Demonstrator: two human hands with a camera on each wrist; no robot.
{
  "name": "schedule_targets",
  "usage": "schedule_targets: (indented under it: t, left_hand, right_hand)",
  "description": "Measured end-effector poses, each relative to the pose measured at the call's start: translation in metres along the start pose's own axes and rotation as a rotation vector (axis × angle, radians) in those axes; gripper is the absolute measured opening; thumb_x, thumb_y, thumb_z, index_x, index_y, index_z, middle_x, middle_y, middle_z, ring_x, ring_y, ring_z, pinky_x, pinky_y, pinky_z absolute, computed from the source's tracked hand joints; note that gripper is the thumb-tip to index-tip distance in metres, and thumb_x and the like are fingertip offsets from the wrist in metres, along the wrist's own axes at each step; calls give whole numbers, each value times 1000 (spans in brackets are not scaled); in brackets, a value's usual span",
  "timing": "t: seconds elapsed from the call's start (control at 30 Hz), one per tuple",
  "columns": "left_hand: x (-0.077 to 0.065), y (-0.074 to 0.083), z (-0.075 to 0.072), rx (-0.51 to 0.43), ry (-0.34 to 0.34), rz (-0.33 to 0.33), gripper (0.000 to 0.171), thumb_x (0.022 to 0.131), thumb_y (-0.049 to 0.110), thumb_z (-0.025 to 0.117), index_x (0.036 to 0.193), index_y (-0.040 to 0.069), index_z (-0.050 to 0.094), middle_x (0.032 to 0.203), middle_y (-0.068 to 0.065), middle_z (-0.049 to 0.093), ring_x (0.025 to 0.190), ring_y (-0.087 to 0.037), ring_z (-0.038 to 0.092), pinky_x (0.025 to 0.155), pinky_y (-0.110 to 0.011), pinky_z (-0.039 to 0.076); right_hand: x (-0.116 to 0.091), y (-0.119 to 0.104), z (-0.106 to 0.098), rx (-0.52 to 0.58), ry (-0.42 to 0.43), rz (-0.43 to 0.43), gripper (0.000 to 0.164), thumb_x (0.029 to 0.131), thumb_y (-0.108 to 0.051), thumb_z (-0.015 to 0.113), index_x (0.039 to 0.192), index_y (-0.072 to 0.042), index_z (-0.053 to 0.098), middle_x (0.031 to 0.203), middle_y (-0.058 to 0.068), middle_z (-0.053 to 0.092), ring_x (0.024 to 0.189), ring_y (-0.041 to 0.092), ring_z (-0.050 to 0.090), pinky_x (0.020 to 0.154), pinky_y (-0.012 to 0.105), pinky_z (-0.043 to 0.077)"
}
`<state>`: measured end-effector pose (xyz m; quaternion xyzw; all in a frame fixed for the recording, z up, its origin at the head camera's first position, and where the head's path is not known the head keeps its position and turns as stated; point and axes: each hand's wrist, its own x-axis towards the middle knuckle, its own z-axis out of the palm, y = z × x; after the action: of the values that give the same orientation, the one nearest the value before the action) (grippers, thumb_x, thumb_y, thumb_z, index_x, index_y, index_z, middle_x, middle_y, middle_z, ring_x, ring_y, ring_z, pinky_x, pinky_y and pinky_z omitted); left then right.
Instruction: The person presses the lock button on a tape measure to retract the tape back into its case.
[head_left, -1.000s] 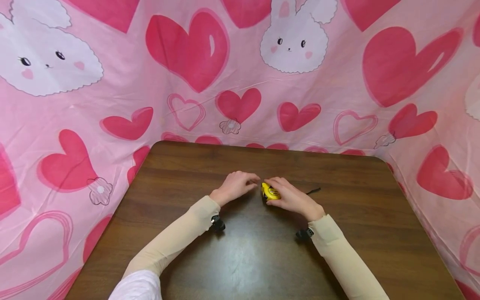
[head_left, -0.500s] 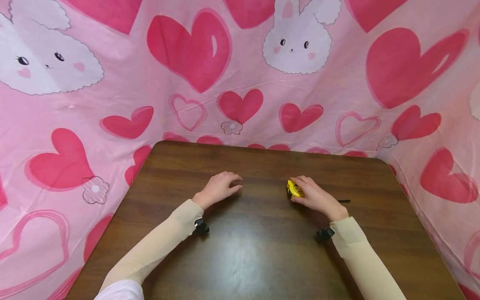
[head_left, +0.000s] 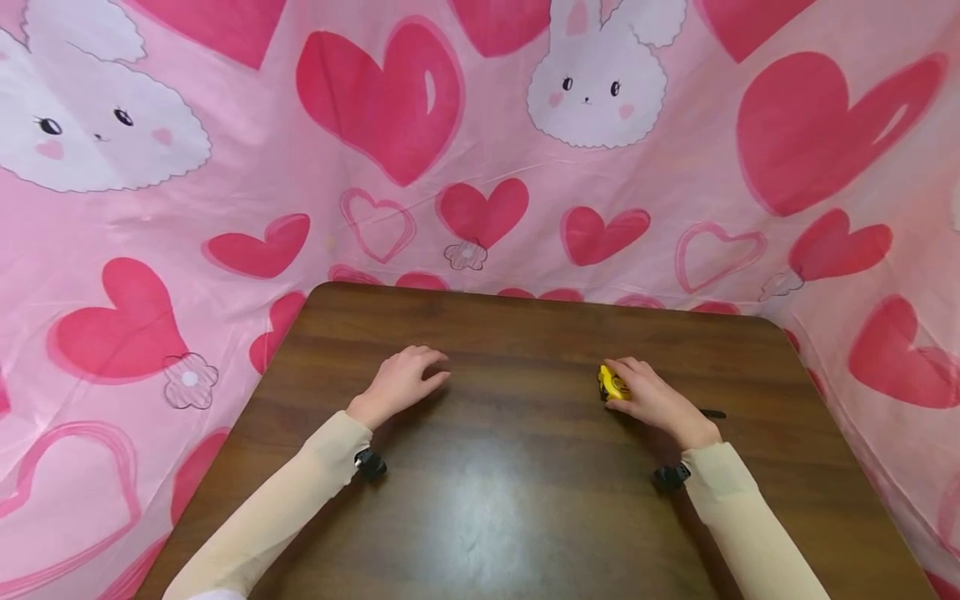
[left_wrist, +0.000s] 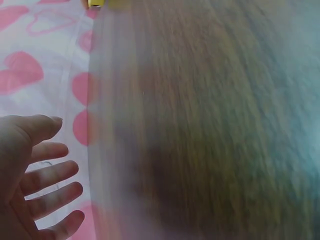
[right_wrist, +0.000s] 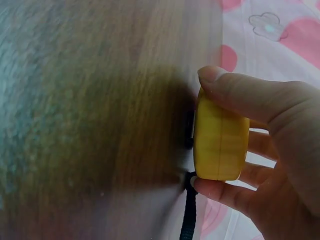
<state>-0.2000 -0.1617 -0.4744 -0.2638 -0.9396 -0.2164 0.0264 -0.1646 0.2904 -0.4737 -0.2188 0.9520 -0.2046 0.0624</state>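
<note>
My right hand (head_left: 660, 404) grips a yellow tape measure (head_left: 615, 383) toward the right of the table, thumb on one side and fingers on the other. In the right wrist view the yellow case (right_wrist: 221, 142) fills the grasp, and a black wrist strap (right_wrist: 188, 215) hangs from it. The strap's end shows beyond the wrist in the head view. Far to the left, my left hand (head_left: 401, 383) is held over the table with nothing in it. Its fingers (left_wrist: 52, 175) are spread and slightly bent in the left wrist view.
A brown wood-grain table (head_left: 487, 467) spans the space below both hands. Pink cloth (head_left: 420, 225) with hearts and rabbits hangs behind it and along both sides. Small black cameras (head_left: 371, 464) sit on the wrists.
My hands have drawn apart from the table's middle. The right hand carried the tape measure to the right, its strap trailing; the left hand moved left, with nothing in it.
</note>
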Motion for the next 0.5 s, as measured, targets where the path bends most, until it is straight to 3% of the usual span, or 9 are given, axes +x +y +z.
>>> schedule_targets:
  t: [0.27, 0.5]
  left_hand:
    - [-11, -6, -9, 10, 7, -41, 35, 97, 30, 76, 125, 9, 74, 126, -11, 73, 113, -32, 67, 96, -55, 55]
    - [-22, -10, -9, 25, 32, -73, 42, 97, 37, 74, 129, 9, 72, 130, -12, 71, 119, -35, 64, 100, -58, 51]
  right_hand:
    - [-4, 1, 3, 3, 17, 33, 74, 92, -24, 82, 149, 7, 46, 139, 28, 53, 125, 45, 51, 109, 64, 42]
    - [-12, -6, 4, 25, 87, 63, 78, 97, -33, 75, 155, 4, 38, 151, 29, 42, 137, 48, 41, 113, 67, 35]
